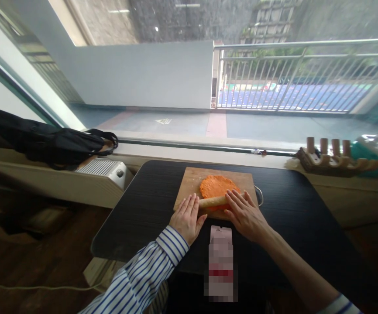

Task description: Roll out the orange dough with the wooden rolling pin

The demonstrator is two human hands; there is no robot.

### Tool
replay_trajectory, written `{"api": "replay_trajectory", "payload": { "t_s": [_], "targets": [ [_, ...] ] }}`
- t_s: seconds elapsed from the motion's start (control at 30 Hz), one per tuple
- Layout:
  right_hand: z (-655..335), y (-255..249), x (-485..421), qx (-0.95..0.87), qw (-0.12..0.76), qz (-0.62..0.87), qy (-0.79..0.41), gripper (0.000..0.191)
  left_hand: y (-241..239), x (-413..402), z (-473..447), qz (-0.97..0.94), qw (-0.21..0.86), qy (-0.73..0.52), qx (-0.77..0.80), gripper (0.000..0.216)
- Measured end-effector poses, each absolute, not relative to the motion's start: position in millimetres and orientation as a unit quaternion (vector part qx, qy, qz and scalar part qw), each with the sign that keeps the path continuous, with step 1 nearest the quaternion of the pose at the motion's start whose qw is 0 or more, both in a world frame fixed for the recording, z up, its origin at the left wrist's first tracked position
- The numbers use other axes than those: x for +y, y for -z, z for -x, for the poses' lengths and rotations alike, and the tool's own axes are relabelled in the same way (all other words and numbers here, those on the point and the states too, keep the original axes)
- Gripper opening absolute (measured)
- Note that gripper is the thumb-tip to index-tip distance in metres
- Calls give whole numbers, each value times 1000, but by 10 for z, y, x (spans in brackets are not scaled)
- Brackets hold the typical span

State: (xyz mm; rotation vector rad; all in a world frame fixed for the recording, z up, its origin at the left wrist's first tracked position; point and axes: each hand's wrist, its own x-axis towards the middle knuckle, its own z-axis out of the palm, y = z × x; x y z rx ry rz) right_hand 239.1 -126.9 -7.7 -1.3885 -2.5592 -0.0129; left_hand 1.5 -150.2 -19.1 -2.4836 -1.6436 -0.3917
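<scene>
- Dough (pixel 219 185), orange and rolled flat, sits on the wooden board (pixel 183 186), set against the middle of the worktop's (pixel 136 213) far edge!
- Across its near side lies the rolling pin (pixel 213 202), slanting up slightly to the right, with a sliver of orange showing on the near side of it.
- Left hand (pixel 186 218) now: palm down, fingers stretched over the pin's left end, resting on it rather than gripping.
- Right hand (pixel 246 218) matches it at the other end, fingers long and flat; the two hands are well apart, with bare pin between them.
- Technique, then: equal weight from both palms, a light push, and the pin rolled from the middle outward so the rim doesn't thin first (that edge looks a bit ragged).
- A quarter turn of the sheet between passes would help it stay round, and the board wants holding steady if it slides.
- Now the count: two hands, one pin, one sheet of dough, one board with one metal handle (pixel 260 196) at its right edge.
- One pink packet (pixel 221 244) lies between the board and the worktop's near edge, its lower part too blurred to read.
- Beyond the far edge: one black bag (pixel 54 141) off the far left corner, one wooden rack (pixel 333 163) past the far right.
</scene>
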Motion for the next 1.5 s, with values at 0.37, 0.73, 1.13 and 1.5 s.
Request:
{"api": "replay_trajectory", "payload": {
  "t_s": [0.37, 0.73, 1.13, 1.5],
  "targets": [
    [-2476, 210, -1546, -882, 155, 441, 66, 52, 315, -1707, 8, 833, 160, 217, -483, 59],
    [-2328, 83, -1162, -862, 123, 491, 9, 56, 323, -1246, 49, 831, 131, 222, -494, 62],
    [-2240, 59, -622, -847, 78, 526, -10, 62, 206, -666, -4, 813, 51, 142, -563, 66],
    [-2107, 10, -114, -812, 59, 580, -34, 61, 53, -51, -90, 770, -8, 51, -636, 71]
  ]
}}
